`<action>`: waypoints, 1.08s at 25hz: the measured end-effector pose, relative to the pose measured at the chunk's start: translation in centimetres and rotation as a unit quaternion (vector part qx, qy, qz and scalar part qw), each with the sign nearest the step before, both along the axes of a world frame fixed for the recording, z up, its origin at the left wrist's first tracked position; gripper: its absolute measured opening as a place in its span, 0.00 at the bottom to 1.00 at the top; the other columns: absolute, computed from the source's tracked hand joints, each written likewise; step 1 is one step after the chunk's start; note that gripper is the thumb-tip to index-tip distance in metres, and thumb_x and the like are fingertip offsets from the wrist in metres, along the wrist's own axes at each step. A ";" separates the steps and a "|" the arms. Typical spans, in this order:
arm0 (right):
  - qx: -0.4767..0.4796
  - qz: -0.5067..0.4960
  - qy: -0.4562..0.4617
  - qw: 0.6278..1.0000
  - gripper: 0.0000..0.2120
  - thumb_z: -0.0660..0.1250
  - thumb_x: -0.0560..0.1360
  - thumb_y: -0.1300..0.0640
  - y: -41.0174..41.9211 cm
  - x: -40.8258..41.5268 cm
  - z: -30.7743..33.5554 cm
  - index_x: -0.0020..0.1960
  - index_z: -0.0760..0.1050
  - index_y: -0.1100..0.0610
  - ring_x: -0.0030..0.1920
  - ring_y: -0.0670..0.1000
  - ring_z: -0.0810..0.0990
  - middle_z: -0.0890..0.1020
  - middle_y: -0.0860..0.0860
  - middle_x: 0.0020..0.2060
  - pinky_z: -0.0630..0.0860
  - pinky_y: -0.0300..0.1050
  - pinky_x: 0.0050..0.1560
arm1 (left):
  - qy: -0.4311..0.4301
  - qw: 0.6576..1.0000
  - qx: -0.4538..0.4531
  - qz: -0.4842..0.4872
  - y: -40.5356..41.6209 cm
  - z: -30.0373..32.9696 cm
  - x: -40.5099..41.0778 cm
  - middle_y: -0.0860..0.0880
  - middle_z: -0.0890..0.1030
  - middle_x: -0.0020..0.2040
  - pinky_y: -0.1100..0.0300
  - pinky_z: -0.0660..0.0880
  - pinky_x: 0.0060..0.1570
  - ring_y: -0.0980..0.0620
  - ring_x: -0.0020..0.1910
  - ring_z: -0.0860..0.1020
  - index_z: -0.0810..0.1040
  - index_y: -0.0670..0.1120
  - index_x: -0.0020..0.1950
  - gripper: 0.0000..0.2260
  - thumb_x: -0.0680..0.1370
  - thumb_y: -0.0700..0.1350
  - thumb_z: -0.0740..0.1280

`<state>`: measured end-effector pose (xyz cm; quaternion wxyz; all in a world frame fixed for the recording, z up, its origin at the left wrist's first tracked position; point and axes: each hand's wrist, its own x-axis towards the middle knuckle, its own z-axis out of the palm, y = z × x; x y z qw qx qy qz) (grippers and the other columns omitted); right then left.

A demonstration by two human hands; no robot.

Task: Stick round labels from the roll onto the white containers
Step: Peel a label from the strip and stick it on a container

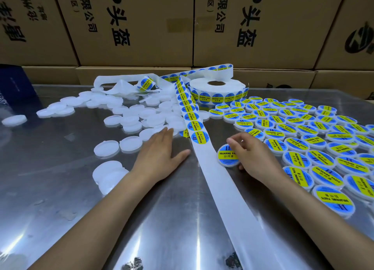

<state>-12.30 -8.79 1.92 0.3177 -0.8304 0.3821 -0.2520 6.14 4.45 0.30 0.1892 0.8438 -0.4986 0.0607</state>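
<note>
My right hand (256,156) grips one labelled container (227,156) btwn thumb and curled fingers, tilted up on its edge on the desk (60,199), just right of the backing strip (220,184). Its label is blue w/ a yellow band, reads SOLDERING PASTE. My left hand (159,154) lies flat, fingers straight and spread, palm on the desk; fingertips touch the near edge of the pile of unlabelled white containers (139,116), thumb pointing twd the strip. The strip runs from the label roll (217,90), lying flat at the far centre of the desk, down btwn my hands to the near edge; labels are on its far stretch, nearest one (200,137) just beyond my hands, bare backing below that. Done containers (303,132) w/ labels sit packed in rows on the right side, some touching my right hand's far side. More loose plain ones lie left, a few apart. Used backing (121,85) lies crumpled behind the pile. Cardboard boxes (141,26) w/ printed characters stand stacked behind the desk.
</note>
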 end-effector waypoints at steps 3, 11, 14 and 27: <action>-0.095 -0.020 0.066 0.993 0.16 0.60 0.77 0.43 0.0 -0.1 -0.3 0.61 0.72 0.50 0.54 0.50 0.76 0.75 0.46 0.57 0.73 0.49 0.54 | 0.039 0.998 0.021 0.041 0.1 -0.3 0.9 0.46 0.60 0.76 0.55 0.55 0.72 0.48 0.74 0.56 0.56 0.43 0.76 0.34 0.77 0.63 0.57; -0.186 0.085 0.117 0.972 0.10 0.61 0.77 0.48 0.7 0.0 -0.2 0.55 0.76 0.47 0.52 0.48 0.74 0.79 0.41 0.53 0.69 0.43 0.47 | -0.013 0.999 -0.044 0.016 0.2 0.4 0.5 0.48 0.75 0.53 0.55 0.68 0.46 0.47 0.56 0.71 0.75 0.45 0.51 0.08 0.79 0.49 0.62; -0.174 0.062 0.158 0.970 0.17 0.60 0.78 0.47 -0.2 -0.3 -0.7 0.65 0.71 0.48 0.64 0.50 0.68 0.73 0.42 0.65 0.68 0.46 0.58 | 0.011 0.999 -0.048 0.004 0.0 0.4 0.3 0.48 0.76 0.51 0.52 0.70 0.47 0.47 0.54 0.72 0.74 0.45 0.49 0.07 0.79 0.48 0.62; -0.184 0.096 0.100 0.973 0.24 0.61 0.76 0.42 0.2 0.2 -0.9 0.71 0.66 0.47 0.72 0.47 0.56 0.63 0.44 0.73 0.53 0.41 0.69 | 0.062 0.989 -0.125 -0.056 0.2 1.8 -1.6 0.51 0.77 0.40 0.50 0.70 0.40 0.46 0.42 0.74 0.70 0.48 0.47 0.10 0.81 0.51 0.54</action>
